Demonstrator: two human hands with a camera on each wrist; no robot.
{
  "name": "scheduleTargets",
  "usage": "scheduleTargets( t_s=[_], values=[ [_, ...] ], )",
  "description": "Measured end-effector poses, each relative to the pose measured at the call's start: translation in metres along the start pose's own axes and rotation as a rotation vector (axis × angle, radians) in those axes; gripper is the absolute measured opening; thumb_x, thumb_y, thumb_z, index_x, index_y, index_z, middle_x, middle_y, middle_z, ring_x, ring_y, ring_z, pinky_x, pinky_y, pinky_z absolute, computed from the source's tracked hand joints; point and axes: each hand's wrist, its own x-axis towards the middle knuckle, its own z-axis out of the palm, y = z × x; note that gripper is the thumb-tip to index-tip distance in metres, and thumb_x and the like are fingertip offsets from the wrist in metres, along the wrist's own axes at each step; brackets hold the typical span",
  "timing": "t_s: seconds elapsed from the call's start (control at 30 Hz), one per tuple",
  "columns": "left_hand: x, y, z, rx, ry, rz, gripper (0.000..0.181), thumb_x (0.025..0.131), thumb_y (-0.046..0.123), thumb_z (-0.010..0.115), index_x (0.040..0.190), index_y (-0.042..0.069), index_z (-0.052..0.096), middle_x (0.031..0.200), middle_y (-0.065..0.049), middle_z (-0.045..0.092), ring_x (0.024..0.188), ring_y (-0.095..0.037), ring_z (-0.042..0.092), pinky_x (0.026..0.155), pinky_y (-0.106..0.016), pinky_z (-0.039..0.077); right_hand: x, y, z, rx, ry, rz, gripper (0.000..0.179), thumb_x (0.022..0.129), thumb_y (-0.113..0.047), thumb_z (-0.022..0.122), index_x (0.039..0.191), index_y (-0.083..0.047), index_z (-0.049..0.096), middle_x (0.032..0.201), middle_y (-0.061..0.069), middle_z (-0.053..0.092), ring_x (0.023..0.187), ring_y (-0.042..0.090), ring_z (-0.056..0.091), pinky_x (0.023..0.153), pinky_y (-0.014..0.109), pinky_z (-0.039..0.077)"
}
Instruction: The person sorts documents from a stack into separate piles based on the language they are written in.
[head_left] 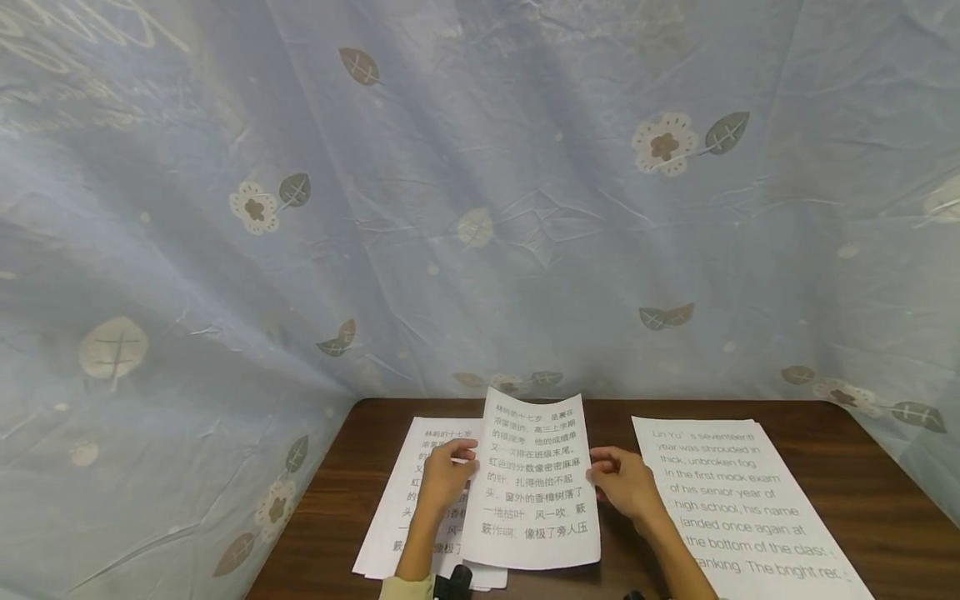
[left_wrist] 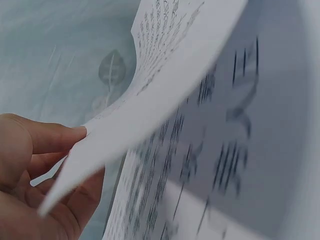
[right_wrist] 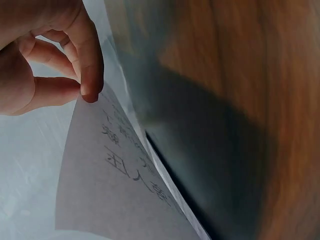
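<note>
A white sheet of paper (head_left: 534,500) printed with Chinese text is held up over the table between both hands, its surface slightly bowed. My left hand (head_left: 444,482) pinches its left edge, thumb on the printed face and fingers behind, as the left wrist view shows. At the right edge, my right hand (head_left: 628,485) pinches the paper between thumb and fingertips. Below and to the left lies a stack of similar Chinese-printed sheets (head_left: 386,525), partly covered by the raised sheet and the left forearm.
Right of the right hand lies a stack of papers (head_left: 750,517) with large English text, partly behind the right forearm. The dark wooden table (head_left: 330,475) meets a pale blue curtain (head_left: 525,250) with leaf and flower prints at its back and left.
</note>
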Motion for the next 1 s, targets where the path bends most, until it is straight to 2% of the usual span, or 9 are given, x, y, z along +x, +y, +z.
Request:
scheduleTargets(
  t_s=[0.27, 0.5, 0.7, 1.0],
  values=[
    [0.003, -0.016, -0.03, 0.019, 0.029, -0.018, 0.032, 0.094, 0.002, 0.072, 0.126, 0.002, 0.076, 0.106, -0.013, 0.073, 0.083, -0.017, 0.07, 0.068, -0.03, 0.063, 0.001, -0.003, 0.032, 0.069, 0.01, 0.003, 0.04, 0.093, -0.005, 0.073, 0.132, 0.004, 0.07, 0.102, 0.012, 0.076, 0.08, 0.016, 0.071, 0.067, 0.033, 0.066],
    [0.001, -0.031, -0.054, 0.026, 0.043, -0.005, 0.033, 0.093, -0.001, 0.072, 0.126, -0.001, 0.075, 0.106, -0.016, 0.074, 0.084, -0.019, 0.069, 0.065, -0.028, 0.058, -0.001, -0.008, 0.057, 0.13, -0.016, -0.005, 0.039, 0.093, -0.003, 0.073, 0.131, 0.005, 0.069, 0.103, 0.014, 0.075, 0.083, 0.018, 0.072, 0.069, 0.035, 0.067],
    [0.001, -0.046, -0.069, 0.043, 0.056, -0.038, 0.032, 0.093, -0.003, 0.072, 0.125, -0.001, 0.075, 0.106, -0.015, 0.074, 0.086, -0.019, 0.068, 0.066, -0.028, 0.056, -0.005, -0.011, 0.076, 0.178, -0.039, -0.02, 0.04, 0.092, -0.001, 0.073, 0.131, 0.008, 0.069, 0.102, 0.016, 0.074, 0.082, 0.018, 0.072, 0.068, 0.034, 0.068],
    [0.002, -0.056, -0.09, 0.023, 0.069, -0.038, 0.032, 0.092, -0.005, 0.071, 0.124, -0.006, 0.074, 0.105, -0.018, 0.074, 0.086, -0.019, 0.066, 0.064, -0.026, 0.054, -0.007, -0.018, 0.099, 0.217, -0.055, -0.027, 0.042, 0.091, 0.0, 0.073, 0.132, 0.009, 0.067, 0.103, 0.017, 0.075, 0.082, 0.017, 0.071, 0.069, 0.033, 0.068]
  ],
)
